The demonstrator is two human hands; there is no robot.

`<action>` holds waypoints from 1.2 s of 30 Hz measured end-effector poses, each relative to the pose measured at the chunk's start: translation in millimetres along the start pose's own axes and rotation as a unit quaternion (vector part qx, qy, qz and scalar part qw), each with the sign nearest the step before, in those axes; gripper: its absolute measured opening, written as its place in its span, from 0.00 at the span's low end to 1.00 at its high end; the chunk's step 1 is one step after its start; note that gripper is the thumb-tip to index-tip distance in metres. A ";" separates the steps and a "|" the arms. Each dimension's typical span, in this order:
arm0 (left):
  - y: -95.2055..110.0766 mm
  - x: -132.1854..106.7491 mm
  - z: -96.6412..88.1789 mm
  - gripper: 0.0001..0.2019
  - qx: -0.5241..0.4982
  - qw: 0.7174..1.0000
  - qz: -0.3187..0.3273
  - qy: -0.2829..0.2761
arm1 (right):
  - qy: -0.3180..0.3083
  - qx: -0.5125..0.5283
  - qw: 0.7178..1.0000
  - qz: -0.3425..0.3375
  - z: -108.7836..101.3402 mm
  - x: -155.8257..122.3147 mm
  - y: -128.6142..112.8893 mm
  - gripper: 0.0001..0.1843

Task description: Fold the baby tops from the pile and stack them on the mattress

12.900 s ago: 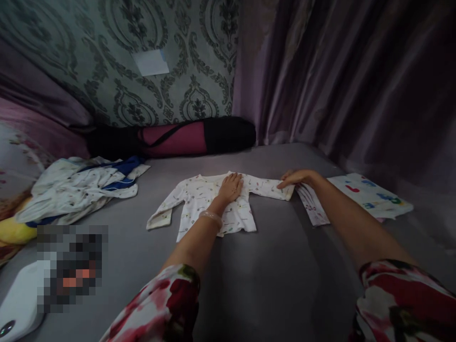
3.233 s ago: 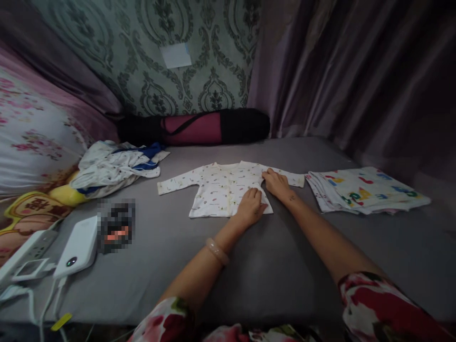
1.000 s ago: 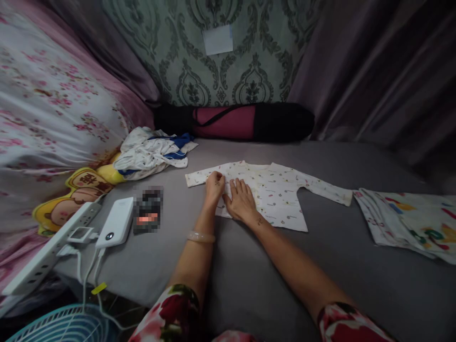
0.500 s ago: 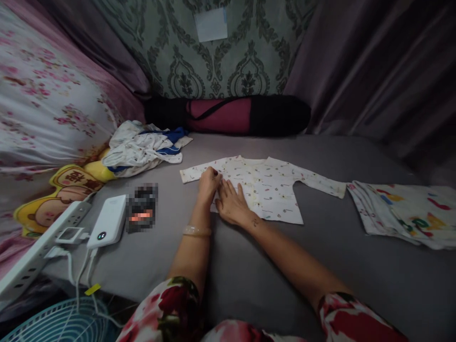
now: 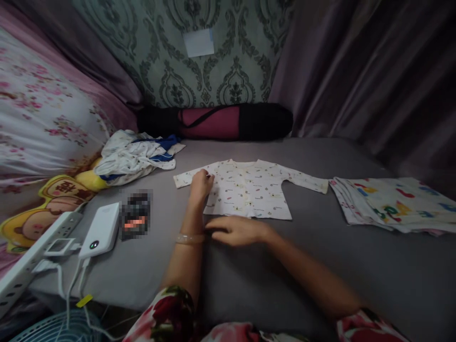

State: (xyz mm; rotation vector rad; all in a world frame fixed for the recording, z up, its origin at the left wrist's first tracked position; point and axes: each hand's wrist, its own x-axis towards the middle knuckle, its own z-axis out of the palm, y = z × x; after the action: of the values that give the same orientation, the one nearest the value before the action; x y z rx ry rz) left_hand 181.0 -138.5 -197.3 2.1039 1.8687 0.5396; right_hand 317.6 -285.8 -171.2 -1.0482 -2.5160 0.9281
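A small white long-sleeved baby shirt (image 5: 249, 192) with tiny printed figures is spread flat, its sleeves stretched out to both sides. My left hand (image 5: 202, 184) is closed at the shirt's left side, just below the sleeve, pinching the fabric there; the fingertips are partly hidden. Slightly blurred, my right hand (image 5: 237, 231) is by the lower hem, its fingers stretched out to the left close to my left wrist. I see nothing held in it.
Folded printed cloths (image 5: 395, 202) lie at the right sleeve's end. Left are a rumpled clothes pile (image 5: 130, 156), a power bank (image 5: 99, 230), a power strip (image 5: 39, 259) and a yellow plush cushion (image 5: 53, 204). A long black-and-red bag (image 5: 210, 123) lies along the wall.
My right hand has come off the shirt's left side and moved down towards me, below the hem. My left hand stays at the shirt's side. The view has shifted slightly.
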 end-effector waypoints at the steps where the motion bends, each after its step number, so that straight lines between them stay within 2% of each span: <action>1: 7.2 -1.6 2.6 0.14 -0.001 0.999 0.035 0.005 | 0.055 -0.004 0.998 0.029 -8.8 -3.4 9.1 0.21; 2: 15.8 -3.9 6.8 0.14 -0.006 0.997 0.075 0.004 | 0.131 -0.035 0.987 0.082 -16.0 -6.3 20.3 0.22; 3: 25.5 -7.1 12.6 0.15 -0.012 0.993 0.118 -0.004 | 0.209 -0.087 0.963 0.147 -21.0 -8.9 32.8 0.23; 4: 35.5 -11.2 19.9 0.15 -0.015 0.987 0.161 -0.015 | 0.265 -0.143 0.930 0.211 -23.5 -11.5 45.8 0.25; 5: 45.0 -16.0 28.2 0.17 -0.013 0.980 0.194 -0.027 | 0.289 -0.189 0.902 0.260 -23.8 -14.0 58.3 0.26; 7: 60.1 -26.7 46.0 0.20 0.015 0.972 0.228 -0.049 | 0.278 -0.237 0.875 0.317 -19.1 -18.7 79.3 0.29; 10: 68.9 -41.2 66.9 0.25 0.072 0.974 0.203 -0.069 | 0.230 -0.248 0.875 0.346 -7.1 -23.4 96.0 0.29; 13: 66.5 -49.2 74.8 0.28 0.109 0.973 0.183 -0.086 | 0.216 -0.249 0.877 0.350 0.2 -23.8 99.2 0.29; 18: 63.2 -51.5 72.6 0.29 0.129 0.969 0.192 -0.088 | 0.215 -0.247 0.878 0.349 -1.5 -23.0 98.0 0.30; 21: 61.1 -50.9 68.9 0.29 0.127 0.971 0.191 -0.068 | 0.216 -0.237 0.881 0.348 -8.2 -28.0 99.6 0.29; 24: 55.1 -49.1 64.3 0.31 0.137 0.980 0.144 -0.010 | 0.255 -0.255 0.856 0.369 -15.7 -36.5 106.0 0.30; 26: 49.6 -47.4 62.7 0.32 0.148 0.982 0.114 0.005 | 0.266 -0.263 0.839 0.394 -18.3 -41.8 112.8 0.31; 31: 39.5 -43.4 66.1 0.34 0.159 0.982 0.095 -0.032 | 0.237 -0.254 0.839 0.418 -16.6 -47.8 126.5 0.32; 36: 43.1 -44.2 64.8 0.33 0.163 0.982 0.087 -0.035 | 0.249 -0.264 0.834 0.416 -15.3 -46.2 120.8 0.32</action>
State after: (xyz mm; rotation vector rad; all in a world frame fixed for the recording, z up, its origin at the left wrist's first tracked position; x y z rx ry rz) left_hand 244.2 -185.1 -240.3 2.4741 1.8482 0.2005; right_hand 422.7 -246.9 -237.6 -2.2971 -1.8476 0.0054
